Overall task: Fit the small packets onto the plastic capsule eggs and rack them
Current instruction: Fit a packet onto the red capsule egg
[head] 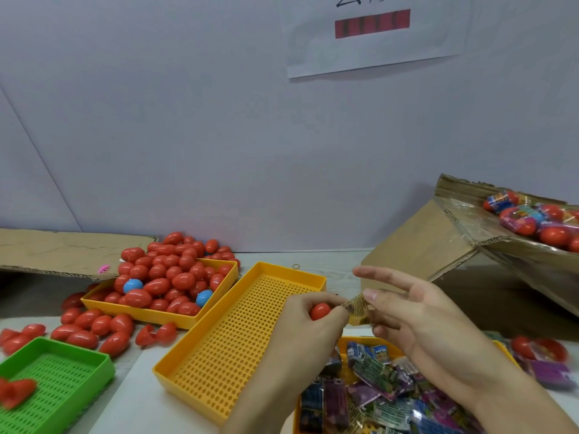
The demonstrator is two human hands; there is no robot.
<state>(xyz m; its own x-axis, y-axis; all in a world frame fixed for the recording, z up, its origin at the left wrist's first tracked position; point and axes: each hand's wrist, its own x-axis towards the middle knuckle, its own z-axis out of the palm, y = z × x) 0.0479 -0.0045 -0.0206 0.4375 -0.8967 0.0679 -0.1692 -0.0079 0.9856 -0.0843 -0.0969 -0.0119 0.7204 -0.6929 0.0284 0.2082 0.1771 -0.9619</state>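
My left hand (308,321) grips a red capsule egg (320,311) over the near end of an empty yellow perforated tray (250,333). My right hand (407,311) pinches a small yellowish packet (357,310) with thumb and middle fingers right beside the egg; its index finger is stretched out. The packet touches the egg's end. A yellow tray of loose packets (379,389) lies under my forearms, partly hidden by them.
A yellow tray heaped with red and two blue eggs (166,286) sits at the left, with more eggs spilled around it. A green perforated tray (53,380) holds a red egg half. A tilted cardboard box (488,245) of wrapped eggs stands at the right.
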